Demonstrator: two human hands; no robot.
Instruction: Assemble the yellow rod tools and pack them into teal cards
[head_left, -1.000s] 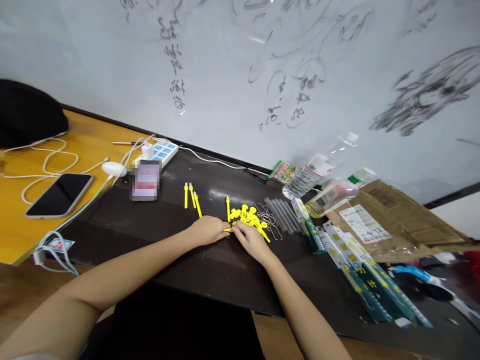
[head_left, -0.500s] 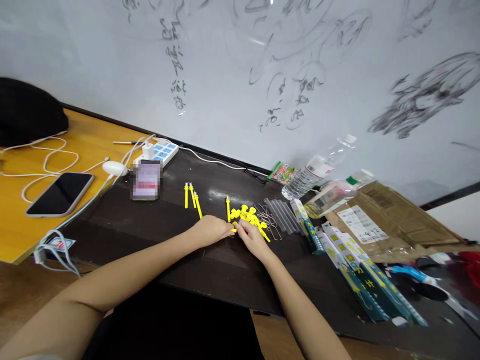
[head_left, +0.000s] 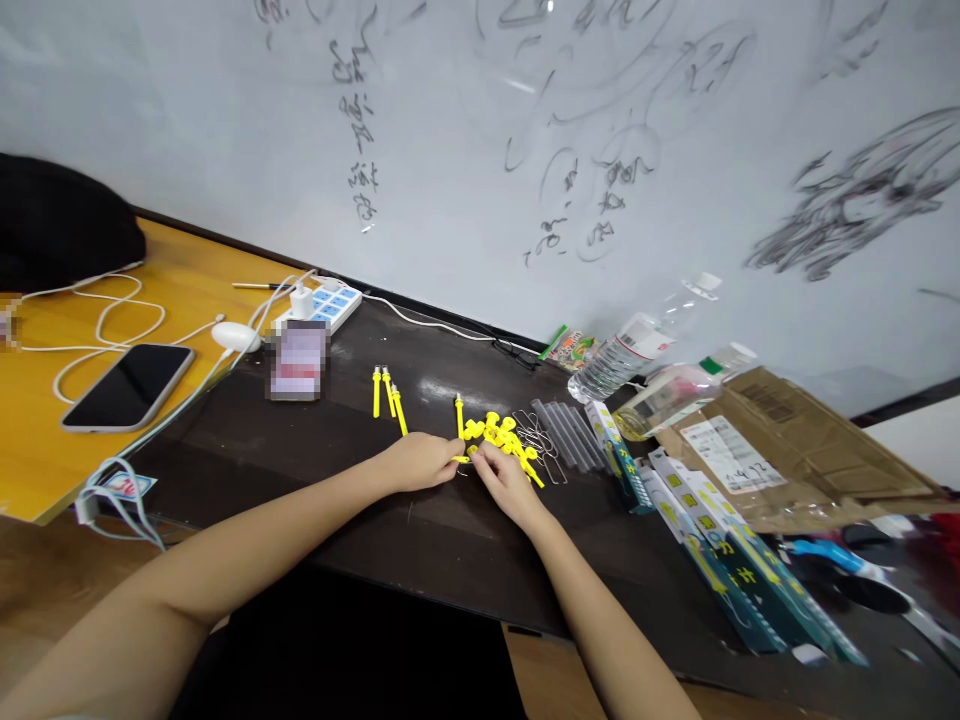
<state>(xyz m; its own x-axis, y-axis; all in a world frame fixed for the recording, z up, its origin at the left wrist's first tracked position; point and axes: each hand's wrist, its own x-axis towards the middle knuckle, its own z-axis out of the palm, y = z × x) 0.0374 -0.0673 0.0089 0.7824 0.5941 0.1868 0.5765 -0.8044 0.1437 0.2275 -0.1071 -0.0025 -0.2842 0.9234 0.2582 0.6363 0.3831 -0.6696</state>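
Yellow piece [head_left: 461,459] pinched by left hand [head_left: 426,462] is partly hidden, right hand's [head_left: 505,477] grip unclear.

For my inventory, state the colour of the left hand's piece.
The piece is yellow, best in head view.

Bare desk [head_left: 457,545] lies open at 7 o'clock from the right hand [head_left: 508,477]; yellow parts [head_left: 498,434] block 12, tubes [head_left: 568,436] 2.

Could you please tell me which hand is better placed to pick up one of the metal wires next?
Probably the right hand: it is beside the yellow pile, and the metal wires lie just past that on its side. The left hand is farther away and holds a yellow piece.
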